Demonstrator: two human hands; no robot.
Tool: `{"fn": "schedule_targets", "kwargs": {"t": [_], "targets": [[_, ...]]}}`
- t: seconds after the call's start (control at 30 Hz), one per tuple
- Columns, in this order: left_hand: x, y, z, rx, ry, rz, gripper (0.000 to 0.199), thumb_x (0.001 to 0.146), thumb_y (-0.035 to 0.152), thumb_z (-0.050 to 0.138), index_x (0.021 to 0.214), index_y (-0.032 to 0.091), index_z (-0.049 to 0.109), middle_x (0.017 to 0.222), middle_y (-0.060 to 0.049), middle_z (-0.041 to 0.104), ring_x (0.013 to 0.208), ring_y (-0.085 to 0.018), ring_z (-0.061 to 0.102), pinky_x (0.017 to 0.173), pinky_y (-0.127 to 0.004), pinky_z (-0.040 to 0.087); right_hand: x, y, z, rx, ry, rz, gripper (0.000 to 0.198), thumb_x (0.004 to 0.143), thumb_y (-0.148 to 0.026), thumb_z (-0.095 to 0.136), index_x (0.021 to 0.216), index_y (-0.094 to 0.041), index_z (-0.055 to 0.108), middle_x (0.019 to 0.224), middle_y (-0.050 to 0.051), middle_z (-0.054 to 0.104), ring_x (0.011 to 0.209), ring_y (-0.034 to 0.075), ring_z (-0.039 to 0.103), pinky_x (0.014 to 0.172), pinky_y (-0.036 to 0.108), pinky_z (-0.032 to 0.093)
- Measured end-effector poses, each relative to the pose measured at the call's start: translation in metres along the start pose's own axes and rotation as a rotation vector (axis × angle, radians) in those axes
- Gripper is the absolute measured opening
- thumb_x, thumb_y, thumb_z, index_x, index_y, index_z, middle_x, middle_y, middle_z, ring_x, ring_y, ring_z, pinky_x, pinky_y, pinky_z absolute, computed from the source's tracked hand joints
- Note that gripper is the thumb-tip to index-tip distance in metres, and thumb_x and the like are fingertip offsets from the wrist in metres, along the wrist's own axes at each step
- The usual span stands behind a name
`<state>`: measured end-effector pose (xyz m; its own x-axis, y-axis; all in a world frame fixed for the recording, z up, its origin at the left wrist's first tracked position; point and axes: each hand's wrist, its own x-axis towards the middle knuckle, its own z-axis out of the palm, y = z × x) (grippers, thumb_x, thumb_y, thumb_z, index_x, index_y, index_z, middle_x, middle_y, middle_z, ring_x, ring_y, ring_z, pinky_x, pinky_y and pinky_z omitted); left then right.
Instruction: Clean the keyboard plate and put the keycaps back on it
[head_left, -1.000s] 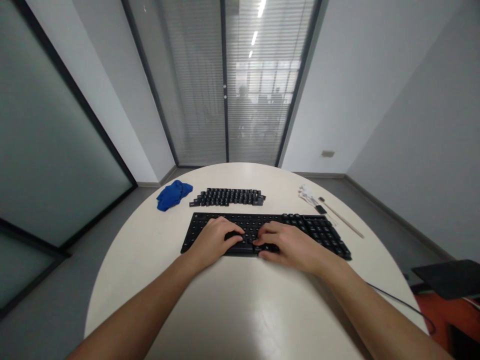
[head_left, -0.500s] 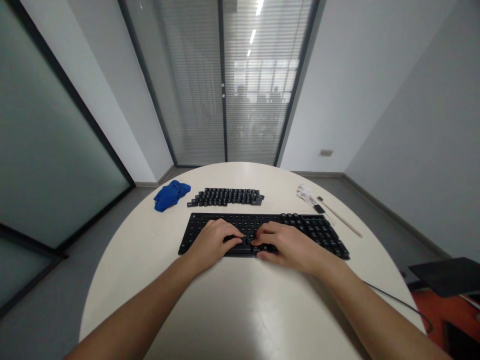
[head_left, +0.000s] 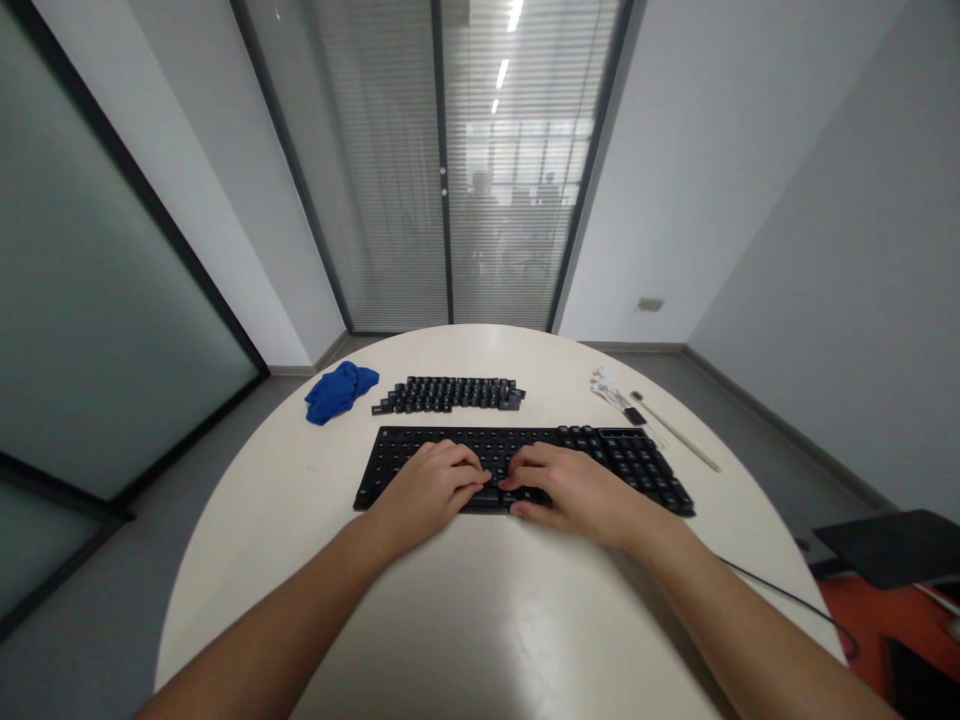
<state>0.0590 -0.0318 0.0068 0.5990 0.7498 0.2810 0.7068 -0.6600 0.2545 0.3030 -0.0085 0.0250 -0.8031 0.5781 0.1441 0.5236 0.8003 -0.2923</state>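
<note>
A black keyboard [head_left: 529,437] lies flat on the table, bare of keycaps over much of its left and middle part. My left hand [head_left: 433,488] rests over its front middle, with thumb and fingertips pressed together just above the bottom rows. Whatever is between those fingertips is too small to make out. Close by on the right, my right hand [head_left: 574,490] lies on the keyboard, fingers curled over the keys and the thumb at the front edge. Loose black keycaps [head_left: 454,394] are laid out in rows behind the keyboard.
A crumpled blue cloth [head_left: 341,392] lies at the table's back left. At the right are a white bundle with strands [head_left: 607,385], a small black piece [head_left: 634,416] and a thin brush [head_left: 679,432]. A black cable [head_left: 780,590] runs off the round white table [head_left: 480,620].
My left thumb and fingertips have come together and shifted slightly right, toward the right hand. My right hand stays nearly in place. The whole view has moved very slightly.
</note>
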Motion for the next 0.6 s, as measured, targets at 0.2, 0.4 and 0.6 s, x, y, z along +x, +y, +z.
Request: {"fn": "schedule_targets", "kwargs": {"t": [0.2,0.4,0.6], "targets": [[-0.004,-0.013,-0.006,-0.049,-0.011,0.07,0.016,0.095,0.027,0.064,0.108,0.023,0.073,0.11,-0.002,0.073,0.104,-0.022,0.062,0.092,-0.039,0.046,0.001,-0.005,-0.001,-0.009,0.002,-0.032,0.04,0.093,-0.028,0.065,0.132,-0.024,0.064,0.121,0.008,0.066,0.109,0.023,0.062,0.097,0.039,0.051],[-0.007,-0.017,-0.012,-0.067,-0.076,0.118,0.023,0.087,0.029,0.074,0.11,0.023,0.072,0.121,-0.003,0.07,0.111,-0.023,0.06,0.098,-0.039,0.046,0.002,-0.007,0.001,-0.017,-0.033,-0.04,0.041,0.094,-0.029,0.062,0.136,-0.028,0.063,0.119,0.008,0.066,0.108,0.024,0.061,0.096,0.039,0.051],[-0.006,-0.013,-0.017,-0.076,-0.11,0.058,0.024,0.085,0.032,0.075,0.108,0.026,0.073,0.12,-0.003,0.069,0.111,-0.025,0.059,0.097,-0.04,0.047,0.002,-0.011,0.0,-0.003,-0.034,0.016,0.04,0.092,-0.026,0.065,0.132,-0.03,0.066,0.116,0.008,0.066,0.107,0.024,0.061,0.094,0.039,0.051]]}}
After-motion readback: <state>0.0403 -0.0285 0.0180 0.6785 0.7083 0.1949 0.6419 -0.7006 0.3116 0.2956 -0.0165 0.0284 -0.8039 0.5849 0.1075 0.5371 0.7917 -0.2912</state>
